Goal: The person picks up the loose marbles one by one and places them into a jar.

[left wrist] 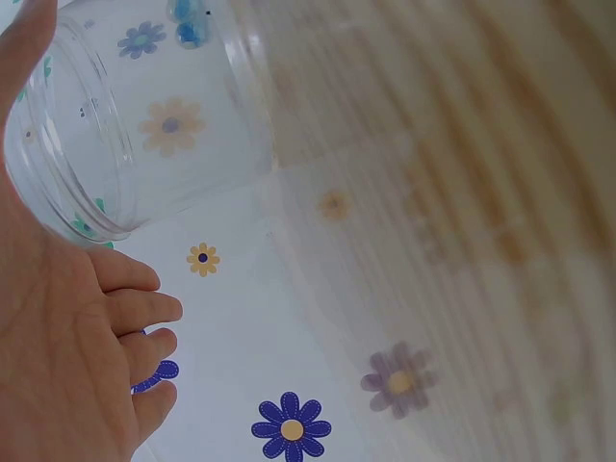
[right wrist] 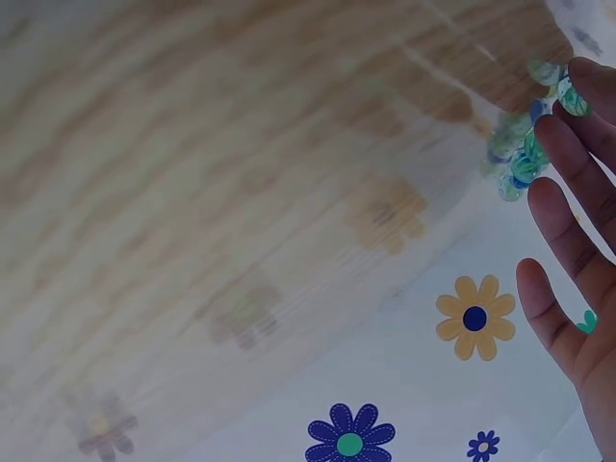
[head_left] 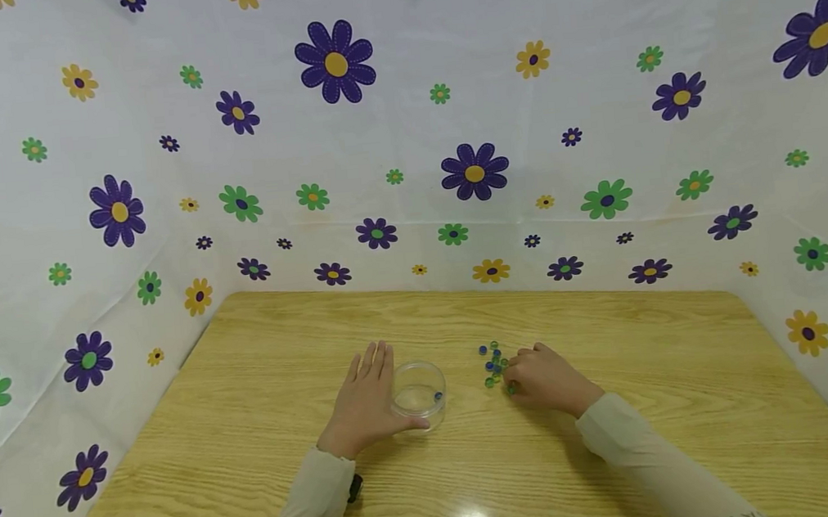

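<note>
While looking from the head, losing sight of fingertips under the curled right hand (head_left: pixel 548 378), beside blue and green marbles (head_left: pixel 495 362); spreading the straight-fingered left hand (head_left: pixel 363 402) against a clear, round jar (head_left: pixel 417 399) left of them. From the left wrist, cutting off blue glass (left wrist: pixel 191 35) inside it at the top. From the right wrist, pinching a green marble (right wrist: pixel 572 97) between thumb and index, blurring tabletop (right wrist: pixel 192 192).

Clear gloss above shiny wood grain
The round transparent jar (head_left: pixel 420 412) looks smooth, plastic or glass; the small blue-and-green marbles (head_left: pixel 497 363) glossy, glasslike; the yellow-brown wood-grain table (head_left: pixel 282 360) reflects light; the white flower-print sheet (head_left: pixel 403 132) smooth, faintly creased; the beige sleeves (head_left: pixel 305 498) matt cloth.
</note>
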The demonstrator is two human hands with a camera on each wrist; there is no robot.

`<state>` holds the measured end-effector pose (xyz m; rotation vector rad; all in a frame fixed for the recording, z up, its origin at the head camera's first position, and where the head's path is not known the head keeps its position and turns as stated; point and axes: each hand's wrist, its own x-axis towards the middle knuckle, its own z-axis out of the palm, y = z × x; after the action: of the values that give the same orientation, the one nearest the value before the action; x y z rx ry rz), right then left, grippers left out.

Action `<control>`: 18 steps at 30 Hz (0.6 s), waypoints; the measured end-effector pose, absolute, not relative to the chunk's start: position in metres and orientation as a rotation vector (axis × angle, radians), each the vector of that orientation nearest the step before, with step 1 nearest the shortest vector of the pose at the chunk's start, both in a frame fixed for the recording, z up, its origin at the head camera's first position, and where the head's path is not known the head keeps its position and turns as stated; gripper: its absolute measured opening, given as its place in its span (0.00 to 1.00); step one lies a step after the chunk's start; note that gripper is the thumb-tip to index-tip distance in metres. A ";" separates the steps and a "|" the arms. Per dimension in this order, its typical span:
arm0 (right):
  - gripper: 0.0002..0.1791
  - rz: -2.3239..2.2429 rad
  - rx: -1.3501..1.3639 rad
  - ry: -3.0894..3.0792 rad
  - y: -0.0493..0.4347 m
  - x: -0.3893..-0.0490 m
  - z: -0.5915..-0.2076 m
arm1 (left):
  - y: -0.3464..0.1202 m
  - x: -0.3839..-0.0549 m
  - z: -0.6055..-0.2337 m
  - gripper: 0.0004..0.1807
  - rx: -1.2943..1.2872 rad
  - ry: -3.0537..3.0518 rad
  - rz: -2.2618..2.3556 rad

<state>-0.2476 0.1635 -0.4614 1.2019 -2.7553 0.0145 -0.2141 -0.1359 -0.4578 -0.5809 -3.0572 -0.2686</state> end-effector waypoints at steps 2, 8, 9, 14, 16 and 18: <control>0.03 0.015 1.204 -2.749 0.164 -0.247 -0.462 | -0.136 -0.214 -0.457 0.68 -0.582 -3.056 -0.270; 0.03 -0.007 1.209 -2.721 0.165 -0.248 -0.464 | -0.136 -0.214 -0.458 0.68 -0.580 -3.058 -0.267; 0.03 -0.014 1.209 -2.716 0.166 -0.248 -0.464 | -0.136 -0.215 -0.459 0.68 -0.579 -3.059 -0.264; 0.03 -0.018 1.205 -2.706 0.167 -0.248 -0.465 | -0.136 -0.215 -0.460 0.68 -0.578 -3.060 -0.254; 0.03 -0.016 1.205 -2.706 0.167 -0.248 -0.465 | -0.136 -0.215 -0.460 0.68 -0.579 -3.059 -0.260; 0.02 -0.014 1.210 -2.711 0.167 -0.248 -0.465 | -0.136 -0.215 -0.460 0.68 -0.580 -3.060 -0.254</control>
<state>-0.2484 0.1673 -0.4649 1.2095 -2.7109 -0.0141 -0.2154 -0.1362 -0.4603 -0.5798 -3.0599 -0.2541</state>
